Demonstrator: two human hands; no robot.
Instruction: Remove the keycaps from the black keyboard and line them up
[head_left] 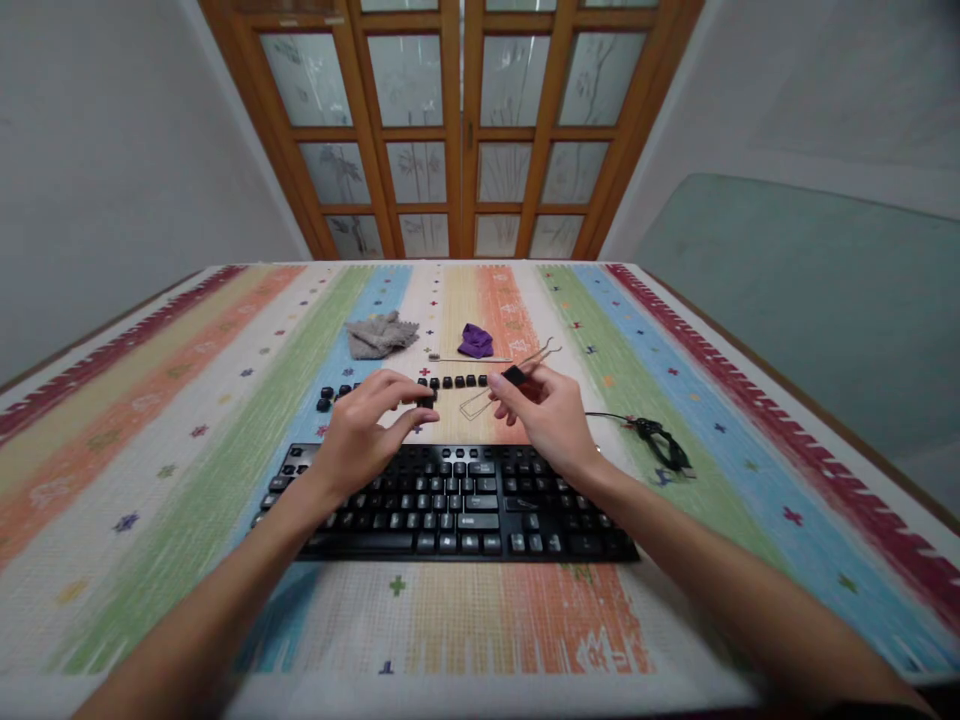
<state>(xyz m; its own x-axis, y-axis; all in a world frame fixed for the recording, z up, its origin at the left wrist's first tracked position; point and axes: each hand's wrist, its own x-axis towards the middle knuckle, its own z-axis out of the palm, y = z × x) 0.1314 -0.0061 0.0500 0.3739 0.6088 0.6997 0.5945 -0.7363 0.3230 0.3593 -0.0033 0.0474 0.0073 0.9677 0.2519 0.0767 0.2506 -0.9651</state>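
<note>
Between the thumb and index finger of my left hand (364,425) is a small black keycap (427,400), pinched above the table behind the keyboard. My right hand (551,410) grips a wire keycap puller by its black handle (514,375). Thin wires stick out from both sides of that handle, some toward the upper right and a loop toward the lower left. Below both hands lies a black keyboard (457,520); its upper left part has gaps in the key rows, partly hidden by my left hand. Loose black keycaps (459,382) line up behind it.
A grey cloth (381,336) and a crumpled purple cloth (476,341) lie farther back, with a thin brush (469,359) near them. The coiled black cable (661,443) rests to the right. A striped tablecloth (225,450) covers the table; wooden glazed doors (463,130) stand behind it.
</note>
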